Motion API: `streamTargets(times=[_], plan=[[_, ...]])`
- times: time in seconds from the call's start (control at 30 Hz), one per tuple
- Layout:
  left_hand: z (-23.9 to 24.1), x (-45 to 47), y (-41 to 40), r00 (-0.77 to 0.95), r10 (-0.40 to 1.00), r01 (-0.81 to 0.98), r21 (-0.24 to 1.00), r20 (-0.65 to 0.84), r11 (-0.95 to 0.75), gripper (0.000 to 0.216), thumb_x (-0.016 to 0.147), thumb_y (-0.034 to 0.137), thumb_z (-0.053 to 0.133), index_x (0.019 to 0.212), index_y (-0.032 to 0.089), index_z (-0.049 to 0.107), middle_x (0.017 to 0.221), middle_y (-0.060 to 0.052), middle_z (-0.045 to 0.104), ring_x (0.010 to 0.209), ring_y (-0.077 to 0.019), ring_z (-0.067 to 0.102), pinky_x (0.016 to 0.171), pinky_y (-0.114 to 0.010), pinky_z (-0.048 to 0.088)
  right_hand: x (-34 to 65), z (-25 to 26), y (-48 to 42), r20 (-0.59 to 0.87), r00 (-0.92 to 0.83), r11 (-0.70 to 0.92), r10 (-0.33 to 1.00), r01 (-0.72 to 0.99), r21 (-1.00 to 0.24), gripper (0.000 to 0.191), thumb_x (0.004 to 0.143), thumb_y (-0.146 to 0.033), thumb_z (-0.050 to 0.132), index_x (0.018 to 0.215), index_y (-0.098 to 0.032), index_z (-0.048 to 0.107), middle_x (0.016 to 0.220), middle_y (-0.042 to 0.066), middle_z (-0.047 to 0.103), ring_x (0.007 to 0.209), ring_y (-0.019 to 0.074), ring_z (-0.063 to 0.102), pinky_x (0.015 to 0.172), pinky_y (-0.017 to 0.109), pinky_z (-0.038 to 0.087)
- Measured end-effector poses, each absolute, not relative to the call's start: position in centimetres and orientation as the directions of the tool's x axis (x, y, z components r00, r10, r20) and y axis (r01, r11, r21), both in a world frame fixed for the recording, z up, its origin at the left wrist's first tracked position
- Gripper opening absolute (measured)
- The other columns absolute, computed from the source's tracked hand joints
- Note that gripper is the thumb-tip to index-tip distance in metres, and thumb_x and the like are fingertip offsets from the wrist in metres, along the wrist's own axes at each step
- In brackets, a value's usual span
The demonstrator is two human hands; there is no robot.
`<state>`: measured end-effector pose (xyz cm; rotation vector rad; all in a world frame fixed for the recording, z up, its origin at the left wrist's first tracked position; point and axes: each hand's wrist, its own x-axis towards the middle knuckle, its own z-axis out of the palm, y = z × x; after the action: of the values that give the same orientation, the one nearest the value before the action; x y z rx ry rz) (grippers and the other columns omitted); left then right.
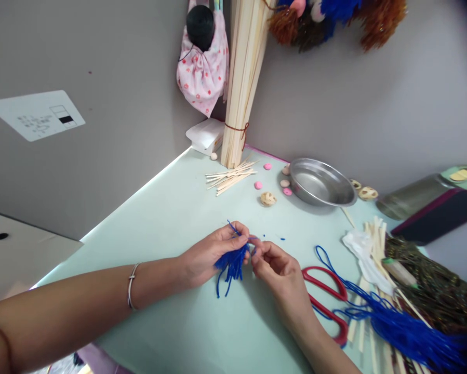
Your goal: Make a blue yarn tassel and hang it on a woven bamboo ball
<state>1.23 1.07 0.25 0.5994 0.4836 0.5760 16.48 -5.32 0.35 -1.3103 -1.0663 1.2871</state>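
A small bundle of blue yarn (233, 264), like a tassel, hangs with its loose ends down from my left hand (213, 250). My left fingers and thumb are closed around its top. Close beside it, my right hand (278, 267) pinches a thin blue strand (253, 239) that runs across to the left fingertips. The exact grip on the strand is partly hidden by my fingers. To the right of my right hand lie scissors with red handles (344, 327); their blades are hidden. A long hank of blue yarn (407, 332) rests beyond them.
A metal bowl (322, 183) stands at the back, with pink pieces (258, 185) and a woven ball (268, 198) nearby. Thin sticks (231, 176) lie before a tied bundle of wooden strips (241, 93). Dark yarn (439, 280) and pale sticks crowd the right side.
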Motion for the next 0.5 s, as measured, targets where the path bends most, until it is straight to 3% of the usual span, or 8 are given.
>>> streamTargets(times=[0.13,0.33,0.5], plan=[[0.16,1.21,1.12,0.705,0.667,-0.348,0.701,-0.242,0.622,0.017,0.087,0.029,0.063,0.087,0.018,0.05,0.114,-0.005,0.061,0.074,-0.0059,0.057,0.074,-0.02,0.046,16.61,0.21,-5.23,-0.143,0.089,-0.144,0.986,0.003,-0.99,0.017,0.079,-0.028,0.067,0.069,-0.018,0.058,0.06,-0.004,0.052,0.057,0.0099,0.043,0.054,0.021,0.034],[-0.27,1.17,0.86,0.707,0.648,-0.14,0.842,-0.283,0.521,0.026,0.074,0.024,0.074,0.092,0.017,0.056,0.076,0.001,0.059,0.067,-0.0085,0.054,0.065,-0.02,0.042,17.04,-0.36,-5.33,-0.126,0.18,-0.129,0.976,0.001,-0.992,0.013,0.081,-0.028,0.067,0.074,-0.019,0.061,0.063,-0.004,0.053,0.058,0.0102,0.043,0.056,0.022,0.034],[-0.05,1.27,0.62,0.714,0.629,-0.094,0.849,-0.307,0.52,0.024,0.074,0.03,0.073,0.087,0.015,0.059,0.071,0.001,0.058,0.066,-0.0095,0.053,0.066,-0.022,0.042,17.17,-0.12,-5.57,-0.107,0.192,-0.115,0.975,0.027,-0.993,0.023,0.092,-0.038,0.056,0.078,-0.019,0.06,0.068,-0.002,0.053,0.063,0.012,0.045,0.062,0.024,0.037]])
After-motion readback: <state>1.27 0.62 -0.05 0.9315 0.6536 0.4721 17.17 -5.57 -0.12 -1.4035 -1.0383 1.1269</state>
